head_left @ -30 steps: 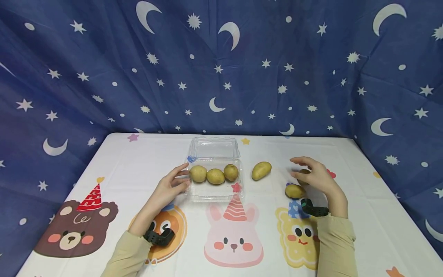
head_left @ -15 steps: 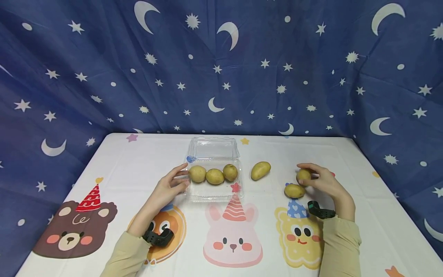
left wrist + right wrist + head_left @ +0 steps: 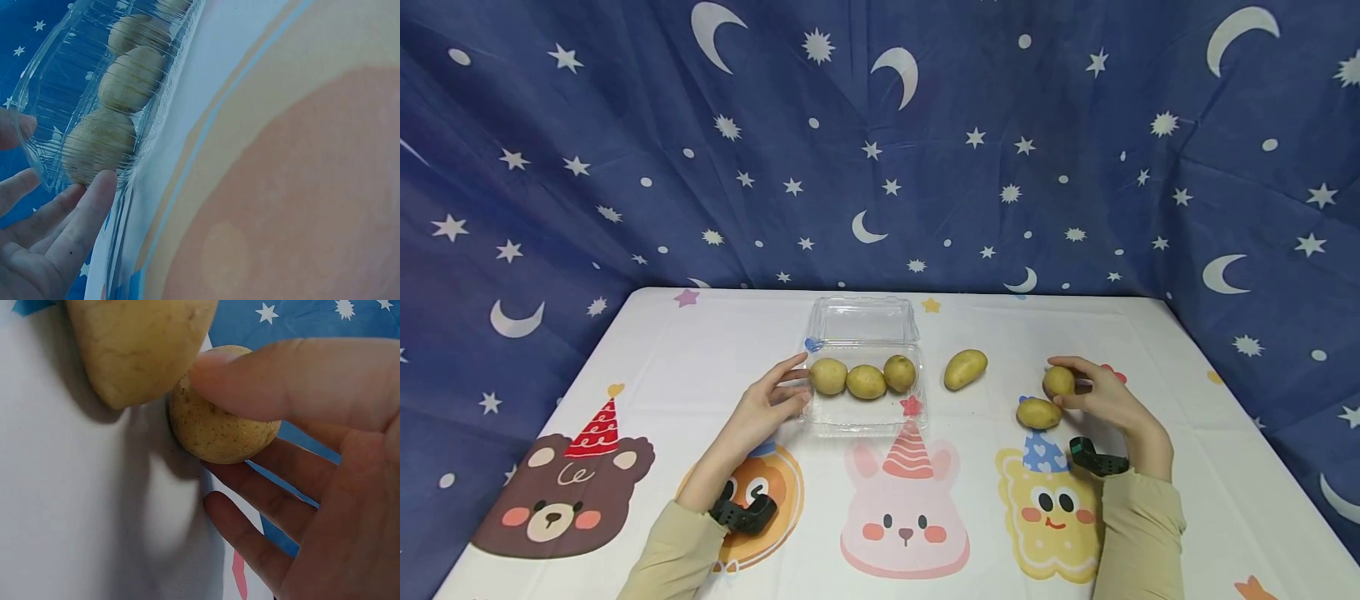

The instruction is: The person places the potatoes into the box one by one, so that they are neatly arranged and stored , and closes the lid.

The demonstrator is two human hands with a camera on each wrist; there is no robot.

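Observation:
A clear plastic clamshell container stands with its lid raised at the back. Three potatoes lie in a row inside: a left one, a middle one and a right one. My left hand rests its spread fingertips on the container's left side. On the right, my right hand holds a round potato between thumb and fingers; the right wrist view shows the thumb across this potato. Just in front of it lies an oval potato, close to the thumb.
A longer potato lies on the table between the container and my right hand. White cloth with cartoon animal prints covers the table. Behind it hangs a blue curtain with moons and stars.
My right hand has shifted slightly right and closed round the round potato, which now sits a little further left and back beside the oval one. My left hand keeps its place.

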